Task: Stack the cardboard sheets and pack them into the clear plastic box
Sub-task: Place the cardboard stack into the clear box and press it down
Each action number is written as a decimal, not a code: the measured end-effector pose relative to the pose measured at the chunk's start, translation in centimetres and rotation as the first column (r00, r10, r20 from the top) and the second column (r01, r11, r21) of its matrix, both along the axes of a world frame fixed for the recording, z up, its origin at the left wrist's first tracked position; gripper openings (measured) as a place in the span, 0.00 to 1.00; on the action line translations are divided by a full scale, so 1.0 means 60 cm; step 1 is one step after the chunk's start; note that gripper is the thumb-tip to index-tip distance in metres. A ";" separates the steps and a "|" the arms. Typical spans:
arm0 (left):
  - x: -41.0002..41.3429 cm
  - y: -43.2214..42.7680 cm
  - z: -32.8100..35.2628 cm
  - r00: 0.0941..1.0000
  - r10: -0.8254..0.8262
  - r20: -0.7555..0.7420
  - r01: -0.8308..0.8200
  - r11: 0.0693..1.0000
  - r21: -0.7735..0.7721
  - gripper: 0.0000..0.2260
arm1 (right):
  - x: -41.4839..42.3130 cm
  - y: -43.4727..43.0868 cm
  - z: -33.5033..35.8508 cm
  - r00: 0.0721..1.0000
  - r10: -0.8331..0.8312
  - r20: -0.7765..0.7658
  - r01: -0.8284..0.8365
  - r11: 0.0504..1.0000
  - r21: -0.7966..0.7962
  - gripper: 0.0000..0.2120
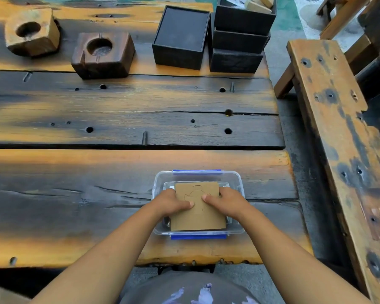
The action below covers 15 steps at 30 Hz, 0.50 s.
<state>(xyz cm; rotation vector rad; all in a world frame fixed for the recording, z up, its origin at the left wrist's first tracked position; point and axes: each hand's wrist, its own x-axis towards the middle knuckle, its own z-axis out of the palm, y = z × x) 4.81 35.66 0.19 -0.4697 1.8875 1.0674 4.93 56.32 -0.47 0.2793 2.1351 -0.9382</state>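
Observation:
A clear plastic box (237, 178) with blue clips on its far and near sides stands near the table's front edge. A stack of brown cardboard sheets (199, 218) with faint cut outlines on top sits inside the box, its near edge raised toward the box's rim. My left hand (172, 201) grips the stack's left side, thumb on top. My right hand (225, 199) grips the right side, thumb on top as well. How many sheets the stack holds is hidden.
On the far side of the wooden plank table (119, 106) stand two wooden blocks with round hollows (32, 31) (102, 54), an open black box (181, 37) and a pile of black boxes (239, 38). A wooden bench (338, 128) runs along the right.

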 end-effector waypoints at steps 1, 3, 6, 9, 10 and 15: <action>-0.002 -0.003 0.001 1.000 -0.012 -0.010 0.012 1.000 -0.017 0.16 | 0.000 -0.002 -0.001 1.000 0.012 -0.002 -0.012 1.000 0.023 0.24; -0.006 -0.004 0.003 1.000 -0.006 -0.015 0.006 1.000 -0.002 0.12 | 0.002 -0.001 -0.005 1.000 0.021 -0.018 -0.020 0.998 0.067 0.25; -0.007 -0.009 0.005 1.000 0.003 -0.012 -0.002 0.998 0.063 0.11 | 0.001 -0.002 -0.009 1.000 0.019 -0.012 -0.017 0.996 0.088 0.28; -0.007 -0.016 0.002 0.999 -0.035 -0.006 0.035 0.997 0.067 0.10 | -0.004 -0.001 -0.011 0.998 0.056 0.001 -0.056 0.994 0.097 0.31; -0.008 -0.019 -0.001 0.999 -0.041 0.003 0.041 0.996 0.083 0.09 | -0.005 0.000 -0.011 0.998 0.066 0.005 -0.066 0.993 0.096 0.31; -0.013 -0.025 -0.008 0.997 -0.078 0.014 0.077 0.994 0.075 0.07 | -0.006 0.001 -0.013 0.997 0.066 0.024 -0.068 0.996 0.057 0.25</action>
